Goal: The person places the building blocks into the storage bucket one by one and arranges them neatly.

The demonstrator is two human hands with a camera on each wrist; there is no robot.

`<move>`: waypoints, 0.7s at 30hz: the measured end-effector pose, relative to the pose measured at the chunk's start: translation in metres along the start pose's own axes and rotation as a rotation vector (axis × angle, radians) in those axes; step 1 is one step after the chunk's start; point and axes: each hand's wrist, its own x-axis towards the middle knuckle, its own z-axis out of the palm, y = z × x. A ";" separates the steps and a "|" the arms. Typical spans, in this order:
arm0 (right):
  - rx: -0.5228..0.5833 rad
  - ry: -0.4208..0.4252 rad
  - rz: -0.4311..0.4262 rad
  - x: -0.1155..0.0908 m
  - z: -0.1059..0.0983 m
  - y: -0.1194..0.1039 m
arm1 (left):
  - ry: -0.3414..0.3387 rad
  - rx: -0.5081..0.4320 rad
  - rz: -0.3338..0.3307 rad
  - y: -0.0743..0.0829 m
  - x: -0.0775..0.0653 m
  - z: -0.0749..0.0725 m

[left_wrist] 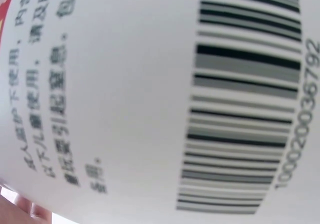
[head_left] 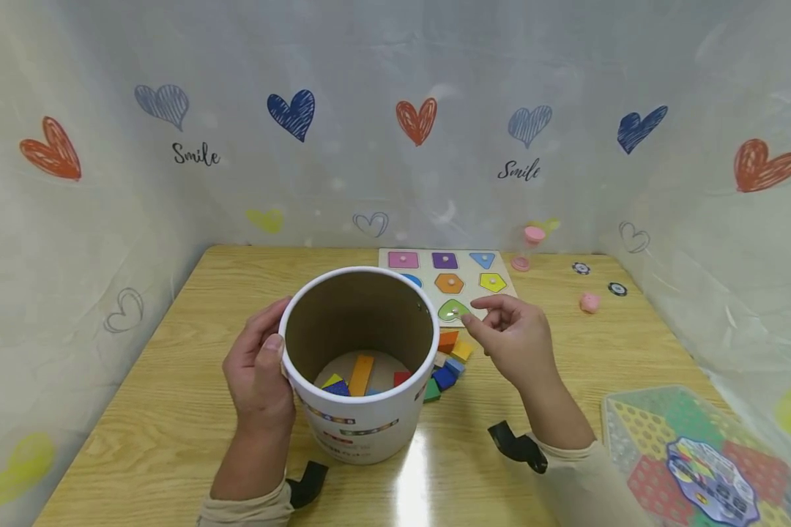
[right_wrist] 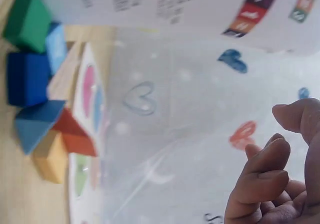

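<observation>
A white round bucket (head_left: 362, 432) with printed labels stands on the table, its mouth tilted toward me. My left hand (head_left: 264, 373) grips its left side, thumb at the rim. Several coloured blocks lie inside, among them an orange strip-shaped block (head_left: 361, 375). My right hand (head_left: 517, 340) hovers right of the bucket, thumb and index finger apart, with nothing between them. In the right wrist view its other fingers (right_wrist: 260, 189) are loosely bent. Beside the bucket sits a pile of wooden blocks: green (right_wrist: 29, 22), dark blue (right_wrist: 27, 79), orange, yellow and light blue.
Behind the bucket lies a shape puzzle board (head_left: 425, 271) with knobbed pieces. Farther right are a pink hourglass-like toy (head_left: 534, 236), a small pink piece (head_left: 589, 303) and two round chips (head_left: 617, 289). A clear case with coloured pieces (head_left: 692, 454) rests at the front right.
</observation>
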 end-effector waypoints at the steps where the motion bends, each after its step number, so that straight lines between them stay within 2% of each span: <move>1: -0.032 -0.011 0.050 0.001 0.001 0.011 | 0.003 0.001 -0.002 0.000 0.000 0.000; 5: -0.145 -0.081 0.211 0.004 0.007 0.052 | 0.016 0.004 0.001 0.000 -0.001 -0.001; 10: -0.275 -0.155 0.310 0.007 0.012 0.084 | 0.023 -0.001 0.008 0.000 -0.002 -0.001; 14: -0.364 -0.212 0.356 0.006 0.014 0.097 | 0.012 -0.010 0.006 0.000 -0.002 0.000; 17: -0.373 -0.226 0.373 0.005 0.016 0.102 | 0.003 -0.015 0.002 0.000 -0.001 0.002; 21: -0.372 -0.253 0.355 0.004 0.018 0.107 | -0.003 -0.017 -0.004 0.001 0.000 0.002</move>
